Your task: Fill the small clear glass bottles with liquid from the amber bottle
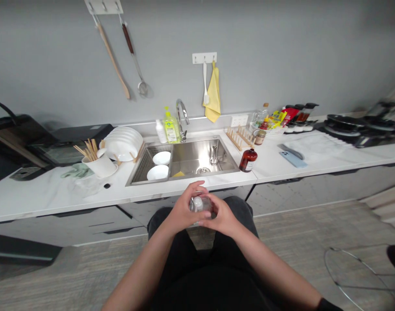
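Note:
My left hand (181, 211) and my right hand (223, 217) are wrapped round a small clear bottle with a white cap (198, 203) in front of the counter, over my lap. Fingers cover much of its sides, so its full shape is hidden. Beyond my hands lies the steel sink (200, 157), with two white bowls (158, 172) in its left part and a yellow sponge near the front. To the right of the sink stands a brown bottle (248, 160) with a pale label.
White plates (124, 142) stand in a rack on the left, by a utensil holder (101, 165). A green soap bottle (171, 128) is beside the faucet (182, 119). On the right are a wooden rack (239, 137), a blue phone (292, 159) and a condiment basket (275, 131).

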`<state>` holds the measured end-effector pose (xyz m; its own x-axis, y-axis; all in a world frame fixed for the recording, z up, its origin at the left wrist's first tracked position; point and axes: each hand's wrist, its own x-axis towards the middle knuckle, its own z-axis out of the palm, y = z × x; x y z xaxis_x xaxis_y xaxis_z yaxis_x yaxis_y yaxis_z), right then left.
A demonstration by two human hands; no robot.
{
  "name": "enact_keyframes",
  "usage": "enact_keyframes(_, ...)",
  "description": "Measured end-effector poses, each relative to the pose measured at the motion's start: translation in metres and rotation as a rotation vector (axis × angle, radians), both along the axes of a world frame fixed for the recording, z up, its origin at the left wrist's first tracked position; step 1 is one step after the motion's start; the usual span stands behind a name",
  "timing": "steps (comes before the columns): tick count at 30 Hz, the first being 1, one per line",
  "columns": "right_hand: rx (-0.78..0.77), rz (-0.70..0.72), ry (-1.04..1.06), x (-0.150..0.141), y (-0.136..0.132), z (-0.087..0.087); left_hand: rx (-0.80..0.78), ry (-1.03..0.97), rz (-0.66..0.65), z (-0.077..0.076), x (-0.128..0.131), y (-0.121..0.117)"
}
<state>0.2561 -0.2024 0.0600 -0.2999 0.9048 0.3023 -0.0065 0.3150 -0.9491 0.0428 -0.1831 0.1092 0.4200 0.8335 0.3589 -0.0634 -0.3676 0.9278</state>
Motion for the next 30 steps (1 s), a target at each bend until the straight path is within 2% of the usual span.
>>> enact_keyframes(3,-0.009,0.022,0.025,0.000,-0.001,0.002,-0.038,-0.018,-0.136,0.003,-0.009,-0.002)
enact_keyframes(8,-0.035,0.005,0.025,0.001,0.000,0.002,-0.024,-0.074,0.017,-0.003,-0.016,0.000)
enact_keyframes(12,-0.031,0.014,0.054,0.000,0.002,-0.004,-0.039,-0.034,-0.148,-0.002,-0.017,-0.002)
enact_keyframes(14,-0.031,0.008,0.053,0.000,0.002,-0.007,-0.060,0.001,-0.097,-0.002,-0.013,-0.002)
enact_keyframes(19,-0.054,-0.003,0.058,0.001,0.001,-0.005,0.003,0.061,0.252,-0.003,0.008,0.001)
enact_keyframes(21,-0.058,-0.012,0.060,0.002,0.001,-0.002,0.050,0.082,0.318,0.000,0.012,0.000)
enact_keyframes(23,-0.069,-0.017,0.062,0.003,0.002,0.000,0.062,0.064,0.237,0.003,0.010,-0.003)
enact_keyframes(26,-0.091,-0.021,0.066,0.006,0.003,-0.002,0.010,0.025,0.021,0.006,0.005,-0.006)
enact_keyframes(28,-0.090,-0.030,0.068,0.006,0.004,-0.004,-0.013,0.040,0.031,0.004,0.005,-0.005)
enact_keyframes(30,-0.073,-0.037,0.058,0.006,0.004,-0.005,-0.009,0.064,0.159,0.000,0.009,-0.003)
